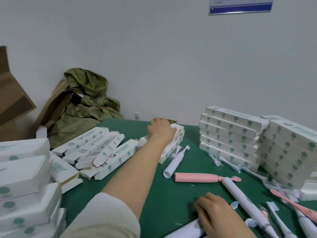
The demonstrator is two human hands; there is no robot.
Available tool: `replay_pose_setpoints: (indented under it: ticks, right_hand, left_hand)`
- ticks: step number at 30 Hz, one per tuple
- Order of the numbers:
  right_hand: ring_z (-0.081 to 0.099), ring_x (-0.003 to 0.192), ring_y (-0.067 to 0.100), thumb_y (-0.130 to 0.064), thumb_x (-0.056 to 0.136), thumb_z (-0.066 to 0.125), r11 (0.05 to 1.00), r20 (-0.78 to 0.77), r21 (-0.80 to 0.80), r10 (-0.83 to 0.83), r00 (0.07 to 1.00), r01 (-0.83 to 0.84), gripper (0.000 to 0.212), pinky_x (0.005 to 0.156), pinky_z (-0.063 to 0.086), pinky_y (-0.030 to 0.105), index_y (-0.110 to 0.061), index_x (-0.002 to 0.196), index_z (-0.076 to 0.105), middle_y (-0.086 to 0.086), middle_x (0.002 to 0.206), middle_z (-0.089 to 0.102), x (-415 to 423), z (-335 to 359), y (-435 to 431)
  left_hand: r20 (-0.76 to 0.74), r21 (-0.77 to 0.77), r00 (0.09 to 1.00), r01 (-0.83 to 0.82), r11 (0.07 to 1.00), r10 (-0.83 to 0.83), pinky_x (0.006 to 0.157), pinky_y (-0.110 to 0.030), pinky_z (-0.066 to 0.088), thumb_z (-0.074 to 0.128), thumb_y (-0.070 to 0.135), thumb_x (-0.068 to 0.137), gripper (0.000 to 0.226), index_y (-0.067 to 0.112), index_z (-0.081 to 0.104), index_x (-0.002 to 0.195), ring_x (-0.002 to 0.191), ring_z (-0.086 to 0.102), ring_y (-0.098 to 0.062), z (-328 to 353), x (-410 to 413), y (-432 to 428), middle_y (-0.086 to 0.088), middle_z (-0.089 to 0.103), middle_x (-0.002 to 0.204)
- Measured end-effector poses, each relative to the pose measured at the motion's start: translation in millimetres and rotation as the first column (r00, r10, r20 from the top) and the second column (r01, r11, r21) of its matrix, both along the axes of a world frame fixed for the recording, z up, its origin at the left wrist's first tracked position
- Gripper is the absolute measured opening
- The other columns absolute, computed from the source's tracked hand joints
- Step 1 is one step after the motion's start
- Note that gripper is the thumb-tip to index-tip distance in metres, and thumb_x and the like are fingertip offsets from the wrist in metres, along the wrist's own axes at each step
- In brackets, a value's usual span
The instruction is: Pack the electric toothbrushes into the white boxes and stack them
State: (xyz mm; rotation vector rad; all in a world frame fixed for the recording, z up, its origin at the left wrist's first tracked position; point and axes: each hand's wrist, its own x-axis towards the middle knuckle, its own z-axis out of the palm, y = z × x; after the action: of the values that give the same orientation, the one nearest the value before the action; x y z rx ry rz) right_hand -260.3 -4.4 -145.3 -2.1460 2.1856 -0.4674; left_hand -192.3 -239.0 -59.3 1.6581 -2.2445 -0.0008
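My left hand (160,130) reaches far across the green table (154,194) and grips the top white box (177,129) of a short stack at the middle back. My right hand (214,212) lies near the front edge with its fingers curled over a white toothbrush handle (187,230). A white toothbrush (175,162) and a pink toothbrush (197,177) lie loose between the hands. More white and pink toothbrushes (248,203) lie at the front right.
Tall stacks of closed white boxes (229,134) stand at the back right, with another stack (289,152) beside them. Open unfilled boxes (96,150) are heaped at the left, boxes (22,182) piled front left. Cardboard and a green sack (85,103) sit behind the table.
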Motion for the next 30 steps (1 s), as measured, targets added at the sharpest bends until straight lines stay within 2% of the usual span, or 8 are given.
replay_pose_setpoints:
  ticks: [3,6,11,15,20,23,26,30]
  right_hand:
    - [0.041,0.095,0.009,-0.032,0.101,0.030,1.000,0.004,-0.008,0.009,1.000,-0.009,0.029,0.088,0.034,0.019,-0.022,0.109,0.056,-0.006,0.097,0.038,0.3,3.4,-1.4]
    - [0.045,0.100,0.011,-0.029,0.100,0.032,1.000,0.019,-0.015,0.017,1.000,-0.016,0.028,0.088,0.035,0.021,-0.021,0.109,0.057,-0.006,0.098,0.042,2.9,5.1,-0.2]
    - [0.048,0.093,0.011,-0.026,0.100,0.033,0.999,0.054,-0.041,0.022,0.998,-0.020,0.025,0.085,0.037,0.025,-0.019,0.097,0.057,-0.004,0.096,0.049,6.1,6.2,7.5]
    - [0.048,0.094,0.010,-0.026,0.100,0.033,0.999,0.067,-0.049,0.027,0.997,-0.024,0.025,0.084,0.036,0.024,-0.021,0.098,0.058,-0.006,0.097,0.050,7.8,7.0,10.4]
    - [0.049,0.093,0.014,-0.023,0.099,0.035,0.999,0.059,-0.039,0.007,0.998,-0.005,0.026,0.084,0.038,0.028,-0.016,0.096,0.059,-0.003,0.096,0.052,8.8,8.1,9.9]
    - [0.050,0.093,0.016,-0.022,0.099,0.035,1.000,0.058,-0.027,0.000,0.998,0.002,0.027,0.086,0.038,0.030,-0.013,0.097,0.060,0.000,0.097,0.053,9.7,8.0,11.1]
    - [0.051,0.093,0.018,-0.020,0.099,0.036,0.999,0.054,-0.032,-0.005,0.999,0.006,0.027,0.086,0.039,0.031,-0.011,0.097,0.061,0.002,0.098,0.055,10.6,8.6,11.7]
    - [0.049,0.092,0.018,-0.021,0.099,0.033,0.999,0.021,-0.031,0.025,0.999,-0.024,0.027,0.084,0.040,0.031,-0.010,0.095,0.058,0.001,0.095,0.054,9.0,8.0,15.5]
  left_hand:
    - [-0.186,-0.030,0.979,-0.087,0.996,0.080,0.088,-0.038,0.040,0.046,0.026,0.095,0.034,0.008,0.049,0.123,0.118,0.044,-0.029,10.2,35.3,7.1,-0.013,0.049,0.128]
    - [-0.291,0.021,0.925,-0.249,0.968,0.244,0.088,-0.041,0.040,0.048,0.018,0.091,0.033,0.007,0.049,0.121,0.118,0.043,-0.033,1.6,91.2,14.6,-0.015,0.047,0.128]
    - [0.030,0.027,0.925,-0.379,0.925,0.378,0.098,-0.036,0.032,0.056,0.025,0.087,0.038,0.013,0.050,0.122,0.123,0.035,-0.031,-42.3,145.1,36.7,-0.013,0.041,0.133]
    - [0.136,0.066,0.878,-0.470,0.880,0.458,0.105,-0.038,0.029,0.051,0.028,0.090,0.045,0.012,0.042,0.132,0.127,0.035,-0.034,-54.4,156.4,49.7,-0.021,0.038,0.140]
    - [0.131,-0.023,0.897,-0.424,0.905,0.423,0.095,-0.038,0.035,0.056,0.027,0.091,0.043,0.015,0.043,0.130,0.121,0.043,-0.027,-49.3,150.1,70.4,-0.009,0.048,0.130]
    - [0.189,0.007,0.904,-0.393,0.920,0.384,0.095,-0.043,0.042,0.055,0.021,0.090,0.041,0.012,0.044,0.129,0.119,0.042,-0.028,-47.0,142.3,93.4,-0.011,0.045,0.128]
    - [0.150,0.020,0.918,-0.373,0.928,0.366,0.087,-0.038,0.044,0.052,0.012,0.091,0.038,0.009,0.045,0.128,0.117,0.043,-0.028,-38.5,142.3,118.7,-0.012,0.044,0.126]
    - [0.073,-0.169,0.900,-0.413,0.895,0.430,0.078,-0.034,0.041,0.051,0.010,0.091,0.032,0.012,0.046,0.123,0.112,0.046,-0.026,-10.6,151.6,156.8,-0.008,0.047,0.120]
